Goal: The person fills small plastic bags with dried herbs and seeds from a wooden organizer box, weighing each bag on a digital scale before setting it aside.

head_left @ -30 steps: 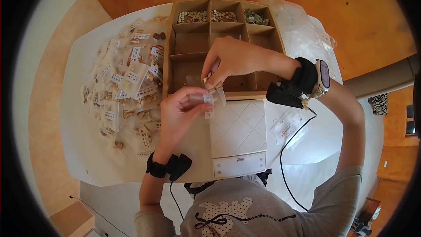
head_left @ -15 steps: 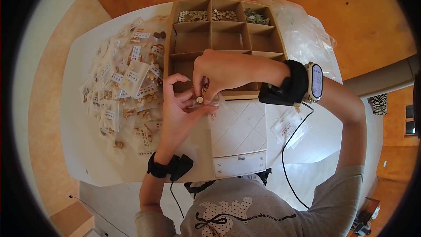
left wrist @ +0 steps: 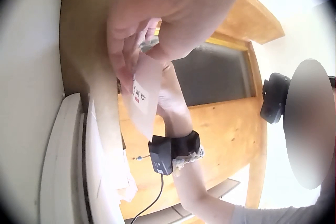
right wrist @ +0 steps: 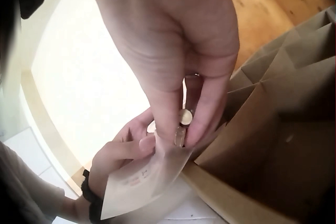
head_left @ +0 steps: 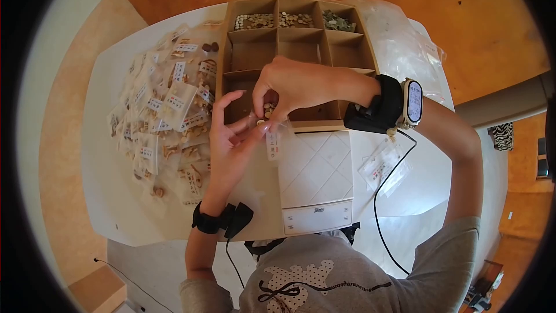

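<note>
Fingers [right wrist: 206, 103] and thumb of the person's right hand [head_left: 301, 84] are clamped on a few small round pieces [right wrist: 185, 117], pale-faced ones, held right at the mouth of a little clear bag [head_left: 273, 146]. The left hand [head_left: 227, 145] has that bag pinched between its thumb and fingers, with the index finger lifted and apart from the thumb. Printed with dark characters and a touch of red, the bag hangs down at the near side of a divided cardboard box [head_left: 319, 125], close to the far left corner of a white box [head_left: 315, 171] with a criss-cross pattern. Both hands are close together here, the right one arching over the cardboard box.

In that box's far row I can see pale discs [head_left: 246, 22] in the left compartment, browner pieces [head_left: 295, 20] in the middle one and grey-green bits [head_left: 337, 22] in the right one. Over on the person's left, a heap of labelled bags [head_left: 176, 101] spreads across the white table [head_left: 136, 214], two dark pieces [head_left: 210, 47] lying by its far end. On the other side lie more clear bags [head_left: 402, 40], and nearer, some flat printed bags [head_left: 382, 165]. A watch [head_left: 414, 102] sits on the right wrist.
</note>
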{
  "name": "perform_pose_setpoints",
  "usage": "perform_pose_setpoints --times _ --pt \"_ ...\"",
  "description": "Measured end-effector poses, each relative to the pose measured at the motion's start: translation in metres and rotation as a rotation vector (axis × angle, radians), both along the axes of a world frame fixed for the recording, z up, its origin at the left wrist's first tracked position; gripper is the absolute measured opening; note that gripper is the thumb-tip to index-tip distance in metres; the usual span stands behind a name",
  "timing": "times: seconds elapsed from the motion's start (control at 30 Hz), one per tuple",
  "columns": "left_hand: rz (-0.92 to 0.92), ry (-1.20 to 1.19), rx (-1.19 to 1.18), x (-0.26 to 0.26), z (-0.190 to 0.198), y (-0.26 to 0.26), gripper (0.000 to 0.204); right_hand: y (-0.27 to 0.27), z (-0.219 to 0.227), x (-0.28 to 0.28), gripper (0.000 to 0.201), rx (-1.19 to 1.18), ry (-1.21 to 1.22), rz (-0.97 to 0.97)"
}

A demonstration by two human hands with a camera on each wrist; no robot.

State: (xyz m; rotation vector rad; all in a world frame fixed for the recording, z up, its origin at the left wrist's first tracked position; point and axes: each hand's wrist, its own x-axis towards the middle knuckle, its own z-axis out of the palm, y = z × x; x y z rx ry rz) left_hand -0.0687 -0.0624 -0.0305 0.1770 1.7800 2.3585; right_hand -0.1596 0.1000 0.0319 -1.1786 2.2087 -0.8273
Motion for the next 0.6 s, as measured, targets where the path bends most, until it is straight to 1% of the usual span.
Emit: perform_pose_setpoints --times 0.1,0.2,0.3,0.4,0.5,0.6 --pt "0.014 -0.033 -0.036 0.0 -0.001 -0.001 0.053 0.001 -0.001 0.002 0.024 -0.002 -0.05 0.003" --pt "0.021 -0.105 -0.04 0.0 0.0 -0.001 0.047 0.004 -0.001 0.005 0.024 -0.095 -0.049 0.028" --pt "-0.011 -0.299 0.072 0.001 0.006 -0.004 0.043 0.002 -0.001 0.011 0.024 -0.087 0.075 0.086" --pt "0.004 -0.353 0.153 0.002 0.005 -0.005 0.043 -0.002 0.003 0.021 0.025 -0.076 0.064 0.066" --pt "-0.008 -0.37 0.158 0.003 0.009 -0.005 0.042 -0.002 -0.001 0.024 0.026 -0.041 0.038 0.07" --pt "0.01 -0.338 0.103 0.004 0.007 -0.006 0.042 -0.003 0.0 0.028 0.027 -0.058 0.053 0.045"
